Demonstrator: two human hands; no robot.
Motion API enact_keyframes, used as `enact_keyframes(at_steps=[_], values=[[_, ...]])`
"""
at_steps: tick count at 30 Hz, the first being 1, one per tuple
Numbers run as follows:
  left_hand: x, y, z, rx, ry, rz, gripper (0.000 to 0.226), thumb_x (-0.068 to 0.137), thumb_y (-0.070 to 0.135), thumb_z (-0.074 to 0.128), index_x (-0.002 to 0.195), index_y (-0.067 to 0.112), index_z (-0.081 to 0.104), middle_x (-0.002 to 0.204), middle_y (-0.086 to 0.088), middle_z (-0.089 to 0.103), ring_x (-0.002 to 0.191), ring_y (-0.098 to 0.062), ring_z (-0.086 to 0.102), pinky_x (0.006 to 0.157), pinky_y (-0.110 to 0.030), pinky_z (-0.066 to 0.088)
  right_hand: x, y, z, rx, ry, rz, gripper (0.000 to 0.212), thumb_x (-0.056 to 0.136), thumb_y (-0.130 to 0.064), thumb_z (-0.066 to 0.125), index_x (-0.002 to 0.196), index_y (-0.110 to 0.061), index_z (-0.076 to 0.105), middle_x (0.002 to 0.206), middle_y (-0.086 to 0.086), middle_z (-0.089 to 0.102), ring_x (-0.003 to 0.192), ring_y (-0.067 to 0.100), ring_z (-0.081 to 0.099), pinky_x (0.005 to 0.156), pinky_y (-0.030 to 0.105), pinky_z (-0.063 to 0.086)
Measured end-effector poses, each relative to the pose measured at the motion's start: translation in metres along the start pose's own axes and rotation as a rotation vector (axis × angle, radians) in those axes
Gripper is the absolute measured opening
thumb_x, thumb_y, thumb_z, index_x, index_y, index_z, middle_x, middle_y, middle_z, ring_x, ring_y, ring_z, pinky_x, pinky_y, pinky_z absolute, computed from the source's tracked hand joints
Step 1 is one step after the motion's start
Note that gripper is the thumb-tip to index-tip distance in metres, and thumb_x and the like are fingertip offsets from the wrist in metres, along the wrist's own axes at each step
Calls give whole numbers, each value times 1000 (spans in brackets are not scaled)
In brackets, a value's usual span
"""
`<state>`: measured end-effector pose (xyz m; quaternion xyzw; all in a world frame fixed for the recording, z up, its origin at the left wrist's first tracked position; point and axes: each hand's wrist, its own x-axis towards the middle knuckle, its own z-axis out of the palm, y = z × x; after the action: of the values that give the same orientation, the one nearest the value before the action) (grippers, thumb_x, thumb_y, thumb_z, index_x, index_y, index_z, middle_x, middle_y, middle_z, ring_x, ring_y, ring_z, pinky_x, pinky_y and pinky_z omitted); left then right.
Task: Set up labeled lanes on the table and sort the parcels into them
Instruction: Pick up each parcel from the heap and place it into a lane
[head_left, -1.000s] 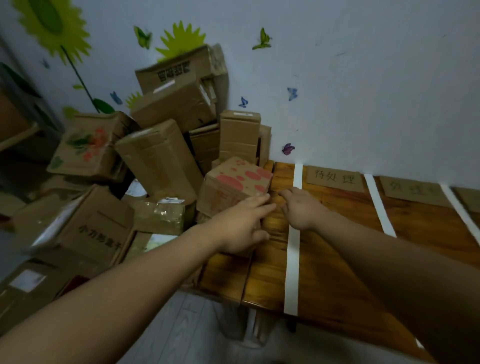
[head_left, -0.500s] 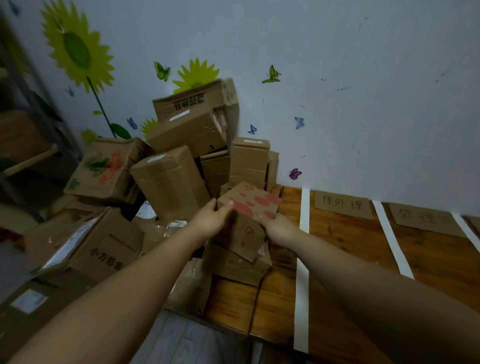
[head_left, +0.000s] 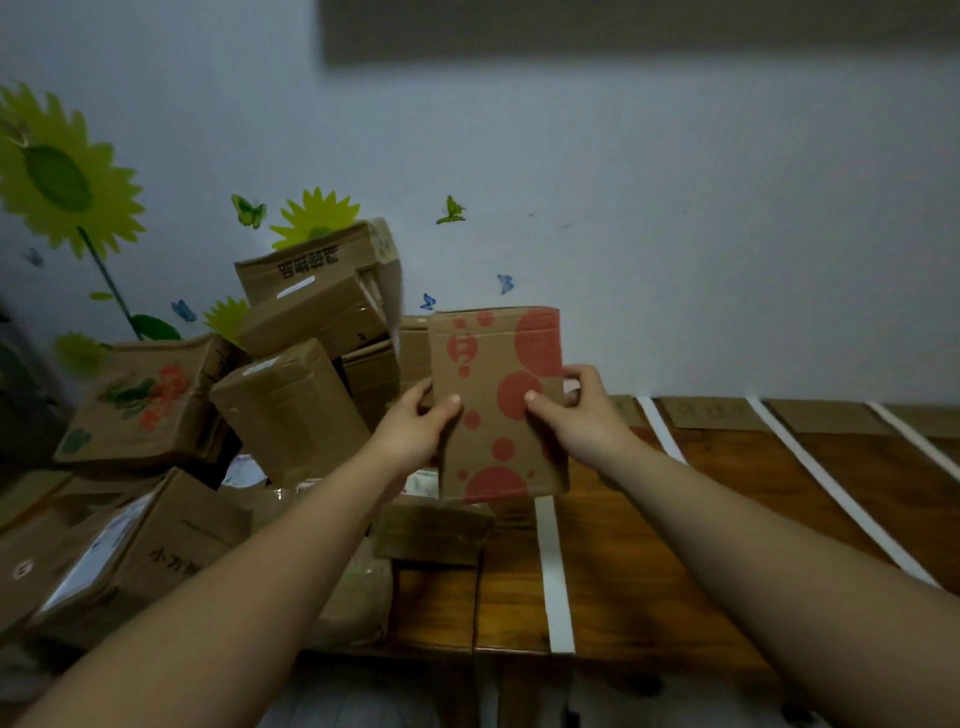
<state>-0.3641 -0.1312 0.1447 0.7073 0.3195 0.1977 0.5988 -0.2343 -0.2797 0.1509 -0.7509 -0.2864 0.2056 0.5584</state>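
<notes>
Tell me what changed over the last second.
The left hand and right hand took hold of the spotted box, lifted it off the pile and turned it upright. The pile, tape lanes and table stayed as they were.

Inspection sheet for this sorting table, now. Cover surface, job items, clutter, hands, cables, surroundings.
Surface: wooden table, divided into lanes by white tape strips.
Job's things: red-dotted parcel held upright above the table's left end; small brown box on the table beneath it; cardboard lane labels along the wall edge, writing blurred; pile of parcels to the left.
Clutter: nothing seen.
Grippers: left hand grips the parcel's left edge; right hand grips its right edge.
Cables: nothing seen.
Surroundings: wall with sunflower decal and butterfly stickers.
</notes>
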Motion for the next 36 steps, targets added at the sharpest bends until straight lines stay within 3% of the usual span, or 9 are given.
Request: enact_keyframes(at_steps=[6,9,13,16,19,21,25,29,36], values=[[-39,47,35,-78,-90,100,32,96,40,47,122,23,52,122,-5,59,97,-17,60,72,-33,50,-45,-31,-67,83,103,-7,48,94,-57,41,121,-17,49,114,5,60,95,15,60,86,41,52],[-55,73,53,-187,-141,66,68,95,61,15,71,31,71,83,-4,57,72,-16,54,64,-33,42,-60,-45,-100,213,98,92,69,91,-70,15,85,-17,58,97,4,63,98,21,59,93,48,45],[-68,90,80,-70,-203,145,29,99,37,39,125,33,49,111,-3,62,88,-15,59,69,-32,45,-74,-44,-137,-20,61,62,54,86,-67,42,106,-19,57,108,3,65,101,20,62,94,46,49],[-73,98,98,-166,-234,172,27,95,24,48,121,33,46,110,-8,61,90,-21,59,58,-28,47,-87,-38,-163,12,89,42,32,92,-40,53,117,-21,48,112,3,60,99,18,59,84,44,52],[-82,113,115,-209,-242,144,41,95,56,33,96,22,57,102,-3,60,90,-18,56,68,-33,48,-92,-38,-177,68,131,22,62,88,-69,37,124,-20,46,114,1,62,98,14,61,67,31,49],[-85,117,125,-125,-257,156,45,92,58,38,113,22,58,114,0,60,107,-21,55,87,-41,49,-93,-40,-184,50,160,7,65,88,-73,26,119,-23,53,110,2,66,100,17,63,69,30,50],[-90,116,130,-248,-287,139,39,88,7,52,123,20,43,121,-8,57,121,-29,52,100,-49,44,-98,-39,-198,162,106,-32,14,94,-22,51,108,-22,51,114,7,60,96,16,58,87,40,51],[-95,117,132,-250,-251,254,48,88,2,56,128,25,44,121,-4,59,113,-25,59,93,-46,51,-99,-40,-196,107,57,-86,76,79,7,61,137,-29,27,123,5,50,99,19,58,83,44,58],[-109,126,124,-260,-174,487,56,85,-5,57,105,47,46,110,19,56,115,-18,56,85,-42,55,-106,-41,-190,157,135,-352,71,80,2,66,126,-40,31,125,-6,46,124,18,45,76,29,54]])
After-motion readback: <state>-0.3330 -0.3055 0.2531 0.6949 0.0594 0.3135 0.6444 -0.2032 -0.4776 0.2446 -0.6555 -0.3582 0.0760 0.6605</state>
